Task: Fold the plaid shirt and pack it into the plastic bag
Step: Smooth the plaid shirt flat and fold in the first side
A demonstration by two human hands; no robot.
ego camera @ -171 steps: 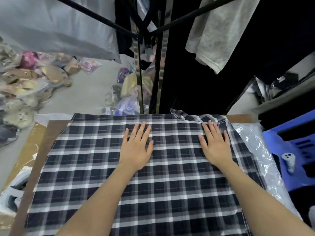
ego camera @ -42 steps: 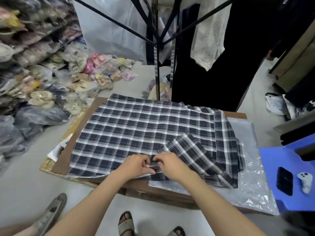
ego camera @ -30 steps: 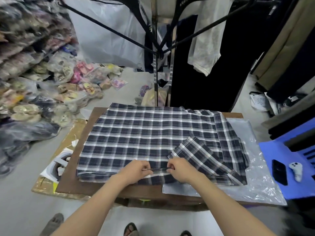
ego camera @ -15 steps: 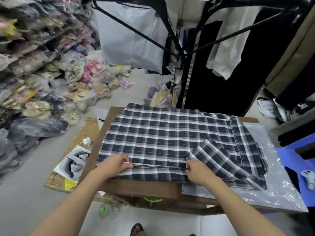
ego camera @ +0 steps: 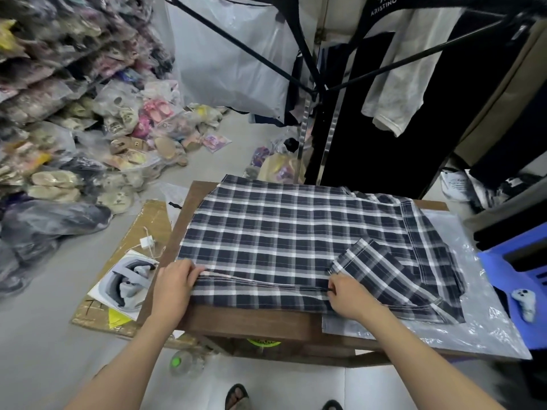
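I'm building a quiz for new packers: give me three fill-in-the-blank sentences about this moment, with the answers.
The left hand and right hand both pinch the ___.
The plastic bag lies partly ___ it.
The controller rests on a ___ plastic surface.
Missing: shirt; under; blue.

- Wooden table (ego camera: 245,321), brown, directly before me.
- Grey floor (ego camera: 53,365); flattened cardboard (ego camera: 151,223) lying at my left.
- Shelves (ego camera: 44,63) of bagged sandals, far left.
- Black garment rack (ego camera: 316,90), clothes hanging, behind the table.
- Blue plastic stool (ego camera: 500,273), my right.
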